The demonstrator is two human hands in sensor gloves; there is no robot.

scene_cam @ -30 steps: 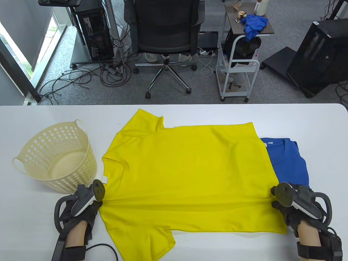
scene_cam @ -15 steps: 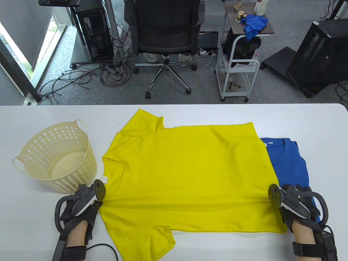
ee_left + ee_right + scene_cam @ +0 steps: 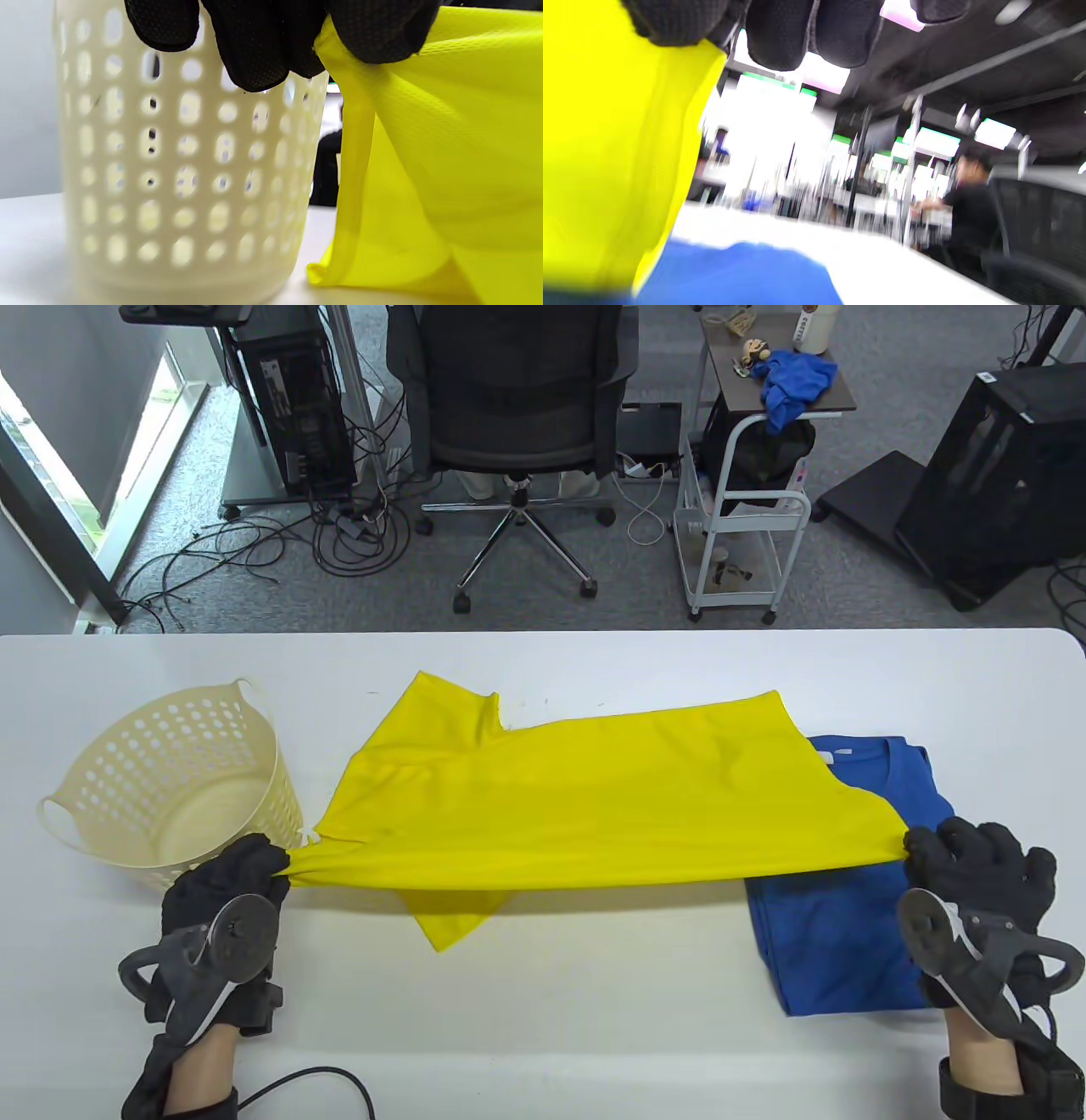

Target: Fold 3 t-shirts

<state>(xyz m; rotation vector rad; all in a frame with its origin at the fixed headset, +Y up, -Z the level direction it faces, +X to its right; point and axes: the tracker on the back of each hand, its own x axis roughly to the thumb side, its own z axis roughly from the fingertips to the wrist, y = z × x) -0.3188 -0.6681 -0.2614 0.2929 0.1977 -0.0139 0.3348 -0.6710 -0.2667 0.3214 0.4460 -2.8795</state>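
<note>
A yellow t-shirt (image 3: 594,797) is stretched between my hands, its near part raised off the white table (image 3: 594,1035) and one sleeve hanging down at the middle. My left hand (image 3: 246,869) grips its left edge beside the basket; the wrist view shows the fingers (image 3: 263,46) pinching bunched yellow cloth (image 3: 445,148). My right hand (image 3: 950,853) grips the right edge, seen as yellow cloth (image 3: 619,161) under the fingers (image 3: 780,38). A folded blue t-shirt (image 3: 848,925) lies flat below the right hand, also in the right wrist view (image 3: 734,275).
A cream perforated basket (image 3: 170,789) stands at the table's left, right beside my left hand, and fills the left wrist view (image 3: 186,169). An office chair (image 3: 517,398) and a white cart (image 3: 738,517) stand beyond the table's far edge.
Both hands have lifted the shirt's near edge off the table and carried it away from me. The near sleeve now hangs free, and the blue shirt's lower part is uncovered.
</note>
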